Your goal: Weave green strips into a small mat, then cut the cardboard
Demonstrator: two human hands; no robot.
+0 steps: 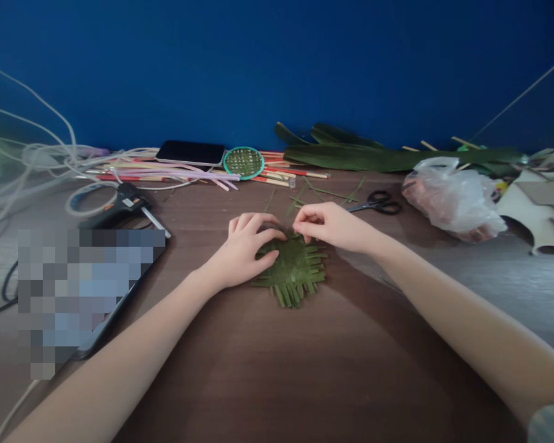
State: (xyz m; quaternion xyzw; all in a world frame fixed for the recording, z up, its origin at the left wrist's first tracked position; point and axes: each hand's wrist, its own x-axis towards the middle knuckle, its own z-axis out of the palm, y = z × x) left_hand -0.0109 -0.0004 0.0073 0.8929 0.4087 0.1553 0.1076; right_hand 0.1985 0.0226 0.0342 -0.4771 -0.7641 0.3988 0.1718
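A small mat woven from green leaf strips lies on the brown table, its loose strip ends sticking out around the edges. My left hand rests at its left side, fingers spread and curved, with the thumb and fingertips touching the weave. At the mat's top edge my right hand is closed in a pinch on a leaf strip end, which the fingers mostly hide. Black scissors lie just beyond my right hand. Loose leaf strips are scattered behind the mat.
At left are a tablet with a blurred screen, a glue gun and white cables. Along the blue wall lie a phone, a round woven piece with a teal rim, sticks and long leaves. A plastic bag sits right.
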